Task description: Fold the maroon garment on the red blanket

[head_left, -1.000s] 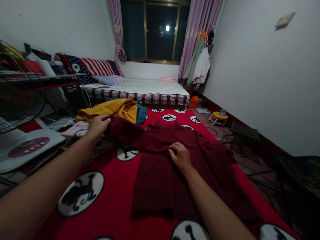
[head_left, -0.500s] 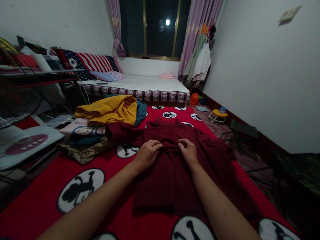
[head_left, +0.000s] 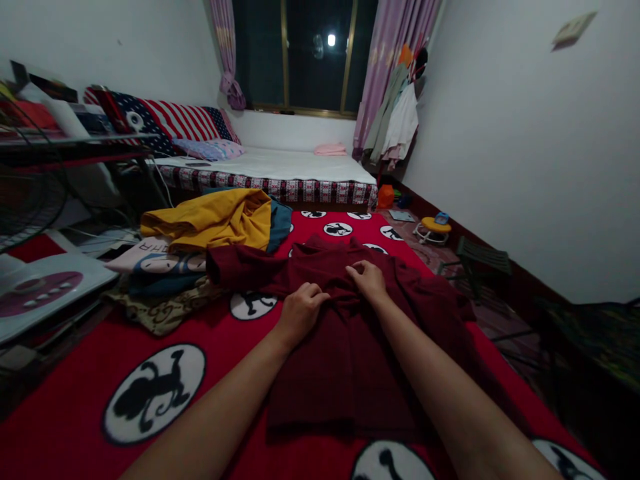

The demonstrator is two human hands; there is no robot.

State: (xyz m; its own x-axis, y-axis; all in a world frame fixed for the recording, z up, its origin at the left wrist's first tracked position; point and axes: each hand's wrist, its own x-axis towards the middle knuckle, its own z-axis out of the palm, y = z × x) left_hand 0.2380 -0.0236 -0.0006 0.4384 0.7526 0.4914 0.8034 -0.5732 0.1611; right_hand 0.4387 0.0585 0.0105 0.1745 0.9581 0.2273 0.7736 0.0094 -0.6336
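A dark maroon long-sleeved garment (head_left: 320, 387) lies spread on a red blanket (head_left: 240, 380) printed with black figures in white circles. One of its sleeves reaches left toward a clothes pile. My left hand (head_left: 301, 308) rests at the garment's middle, fingers closed on a fold of its cloth. Slightly farther up and to the right, my right hand (head_left: 367, 280) pinches the cloth near the upper front. Between the hands the fabric is bunched and creased.
At the left lies a pile with a yellow garment (head_left: 215, 220) on top. A white appliance (head_left: 50, 287) stands left of it. Farther back is a bed (head_left: 280, 163) below a window. On the right stand a small yellow stool (head_left: 435, 225) and a dark folding stool (head_left: 483, 257).
My right hand has moved up the garment, away from me and a little left. My left hand stays about where it was. The view has shifted slightly to the right.
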